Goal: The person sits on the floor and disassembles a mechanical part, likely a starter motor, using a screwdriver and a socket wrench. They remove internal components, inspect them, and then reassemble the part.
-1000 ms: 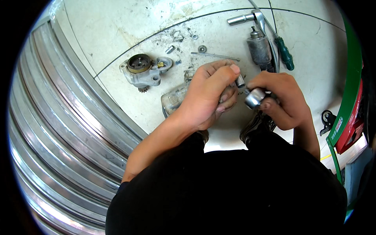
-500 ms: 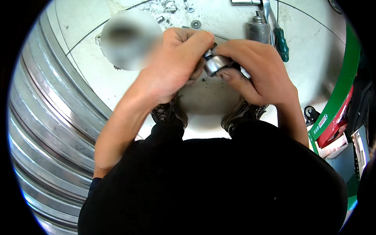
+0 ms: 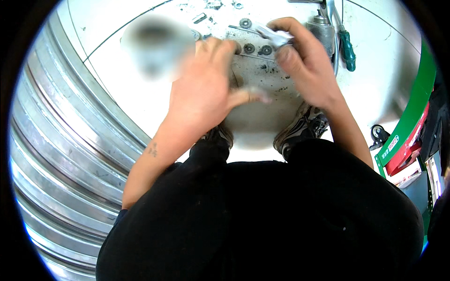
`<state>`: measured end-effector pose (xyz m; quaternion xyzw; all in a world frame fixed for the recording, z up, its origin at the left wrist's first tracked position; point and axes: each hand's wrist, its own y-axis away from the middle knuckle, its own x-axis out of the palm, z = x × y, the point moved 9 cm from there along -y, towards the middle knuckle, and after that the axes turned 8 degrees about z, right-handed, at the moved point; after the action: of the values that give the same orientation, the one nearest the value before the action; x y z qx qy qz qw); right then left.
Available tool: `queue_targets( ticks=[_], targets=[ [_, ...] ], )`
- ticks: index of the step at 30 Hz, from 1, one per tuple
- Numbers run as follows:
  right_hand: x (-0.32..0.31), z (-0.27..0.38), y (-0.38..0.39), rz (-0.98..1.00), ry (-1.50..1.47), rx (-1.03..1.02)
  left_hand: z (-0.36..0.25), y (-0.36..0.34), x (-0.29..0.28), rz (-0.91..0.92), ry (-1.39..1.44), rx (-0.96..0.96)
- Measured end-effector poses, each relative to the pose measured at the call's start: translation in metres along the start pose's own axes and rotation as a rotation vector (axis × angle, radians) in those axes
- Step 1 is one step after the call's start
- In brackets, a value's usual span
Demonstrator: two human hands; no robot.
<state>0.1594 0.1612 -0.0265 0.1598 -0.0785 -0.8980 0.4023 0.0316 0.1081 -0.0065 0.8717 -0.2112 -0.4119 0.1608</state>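
Note:
My left hand [image 3: 201,77] is over the pale floor with its thumb stretched out to the side and its fingers pointing forward. No object shows in it, though motion smears the fingertips. To the right, my right hand [image 3: 311,65] grips a shiny metal part [image 3: 276,35] between thumb and fingers; blur hides its exact kind. Between the hands lie small dark toothed gears [image 3: 249,48], with another gear [image 3: 245,23] farther off beside a thin metal rod [image 3: 243,29]. Left of my left hand is a round shape [image 3: 157,44], too blurred to identify.
At the far right stand a metal canister [image 3: 322,33] and a green-handled screwdriver [image 3: 347,50]. Dark debris and small metal pieces [image 3: 200,18] dot the floor. Ridged silvery metal [image 3: 70,140] curves along the left. A green frame [image 3: 412,112] with a castor [image 3: 378,133] borders the right.
My hands were together around a shiny, rounded metal part. They have separated: the left has opened, and the right has moved forward and right with a shiny metal part, uncovering the gears.

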Motion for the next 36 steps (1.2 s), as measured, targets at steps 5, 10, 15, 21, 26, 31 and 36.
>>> queue_targets(
  ticks=[5, 10, 15, 21, 26, 31, 36],
  targets=[
    [0.002, -0.019, 0.002, 0.097, -0.208, 0.142, 0.029, 0.012, 0.052, 0.181, -0.328, -0.165],
    [0.025, -0.021, 0.018, 0.172, -0.245, 0.265, 0.032, 0.022, 0.034, 0.107, 0.048, -0.116],
    [0.052, -0.022, 0.035, 0.334, -0.439, 0.440, 0.036, 0.037, 0.039, -0.059, 0.279, -0.053],
    [0.069, -0.027, 0.036, 0.456, -0.207, 0.478, 0.040, 0.048, 0.046, -0.159, 0.334, -0.074],
    [0.066, -0.024, 0.034, 0.378, -0.102, 0.422, 0.038, 0.046, 0.047, -0.175, 0.279, -0.105],
    [0.074, -0.033, 0.051, 0.492, -0.340, 0.720, 0.038, 0.050, 0.050, -0.219, 0.233, -0.063],
    [0.078, -0.026, 0.053, 0.490, -0.452, 0.699, 0.037, 0.052, 0.049, -0.238, 0.217, -0.057]
  ],
)
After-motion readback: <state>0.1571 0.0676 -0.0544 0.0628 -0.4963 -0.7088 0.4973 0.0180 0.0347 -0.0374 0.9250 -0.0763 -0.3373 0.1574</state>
